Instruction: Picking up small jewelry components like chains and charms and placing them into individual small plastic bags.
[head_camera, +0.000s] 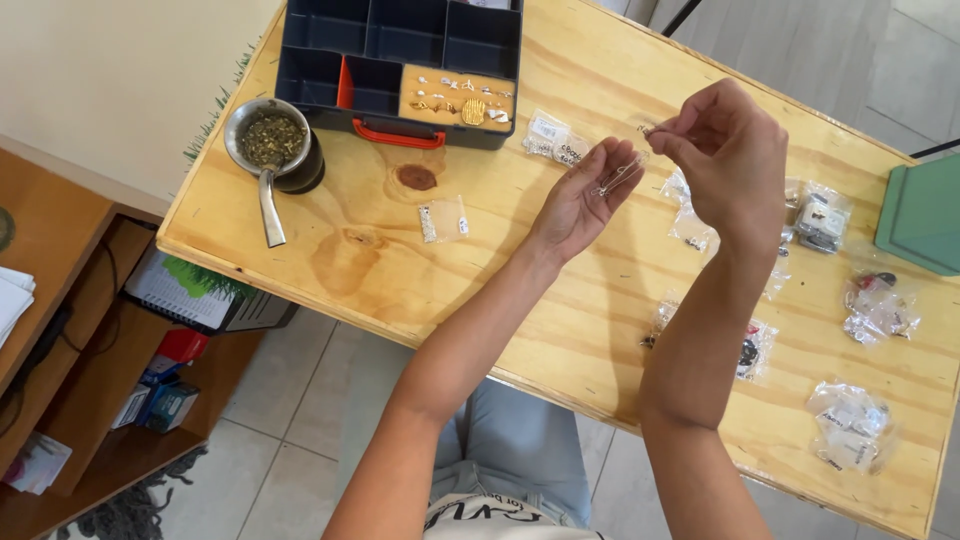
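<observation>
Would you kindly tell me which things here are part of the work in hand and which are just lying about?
In hand:
- left hand, open, a thin silver chain across its fingers
- right hand, pinching a tiny metal piece
- small clear bags of jewellery
- organiser box with gold pieces

Lying about:
- metal cup of herbs with its straw
- green box
- shelf of books

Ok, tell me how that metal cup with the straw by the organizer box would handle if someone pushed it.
The metal cup looks filled to the rim with loose green herb, so a shove would probably spill some. Its metal straw leans out over the wooden table, so it may swing or lever the cup. Its rounded dark base suggests it might tip.
</observation>
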